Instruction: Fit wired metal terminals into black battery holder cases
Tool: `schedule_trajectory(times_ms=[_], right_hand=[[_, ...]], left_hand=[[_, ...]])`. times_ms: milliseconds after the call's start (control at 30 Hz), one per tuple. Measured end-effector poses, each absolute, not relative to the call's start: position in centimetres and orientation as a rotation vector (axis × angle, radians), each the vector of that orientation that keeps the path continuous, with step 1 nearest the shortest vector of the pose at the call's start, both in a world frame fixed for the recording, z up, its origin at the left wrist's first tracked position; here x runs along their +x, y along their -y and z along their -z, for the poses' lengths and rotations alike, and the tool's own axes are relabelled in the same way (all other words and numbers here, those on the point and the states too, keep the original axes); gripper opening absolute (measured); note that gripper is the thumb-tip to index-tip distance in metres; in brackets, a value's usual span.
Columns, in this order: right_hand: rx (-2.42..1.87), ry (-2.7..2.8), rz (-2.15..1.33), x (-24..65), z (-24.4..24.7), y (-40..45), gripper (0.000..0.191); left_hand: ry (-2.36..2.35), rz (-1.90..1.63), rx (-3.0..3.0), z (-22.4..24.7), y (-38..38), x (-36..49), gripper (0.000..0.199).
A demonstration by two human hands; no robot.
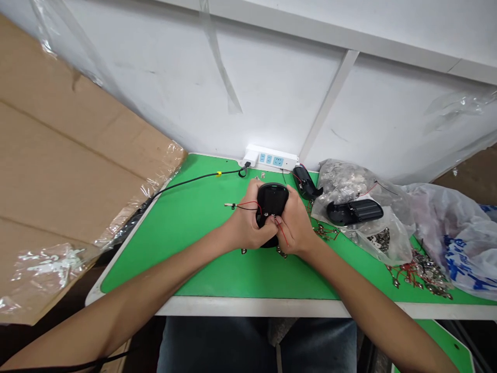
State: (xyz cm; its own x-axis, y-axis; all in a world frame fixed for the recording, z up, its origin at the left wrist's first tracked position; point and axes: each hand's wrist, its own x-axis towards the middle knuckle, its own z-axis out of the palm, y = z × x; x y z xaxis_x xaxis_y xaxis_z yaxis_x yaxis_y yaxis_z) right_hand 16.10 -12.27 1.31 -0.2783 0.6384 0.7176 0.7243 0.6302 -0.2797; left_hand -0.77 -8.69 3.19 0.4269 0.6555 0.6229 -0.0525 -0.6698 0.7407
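Both my hands grip a black oval plastic housing [274,199] above the green tabletop. My left hand [248,223] wraps its left side, its thumb pressed on the lower middle. My right hand [295,220] closes round the right side, its thumb meeting the left one there. A red and a black wire [246,206] stick out to the left and end in a small pale connector. Another red wire [282,233] hangs by my right thumb. Small metal contacts show inside the housing above my thumbs; what lies under the thumbs is hidden.
A white power strip [277,158] with a plugged-in black cable [194,181] lies along the wall. To the right are two similar black housings [355,211], clear plastic bags [345,178] and metal contacts with red wires [421,272]. A cardboard sheet [77,150] leans at left.
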Motion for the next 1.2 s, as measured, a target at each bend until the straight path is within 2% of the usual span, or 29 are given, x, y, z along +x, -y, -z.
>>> schedule_trajectory(times_ms=[567, 700, 867, 1067, 1200], right_hand=[[-1.151, 2.016, 0.079, 16.0, -1.9, 12.5, 0.043], [-1.129, 2.076, 0.130, 17.1, -2.7, 11.7, 0.037], [-1.166, 1.993, -0.032, 18.2, -4.0, 11.3, 0.048], [-1.223, 1.924, -0.150, 17.3, -4.7, 11.8, 0.021], [-1.255, 1.797, -0.206, 16.9, -4.3, 11.4, 0.020]], left_hand=[[-0.503, -1.187, 1.939, -3.0, 7.8, -1.0, 0.049], [-0.474, -1.201, 1.745, -3.2, 7.3, -0.6, 0.046], [-0.570, -1.085, 1.277, -2.8, 6.8, 0.5, 0.043], [-0.639, -1.088, 0.967, -1.6, 5.7, 1.0, 0.049], [-0.566, -1.046, 1.053, -1.9, 6.5, 0.8, 0.059]])
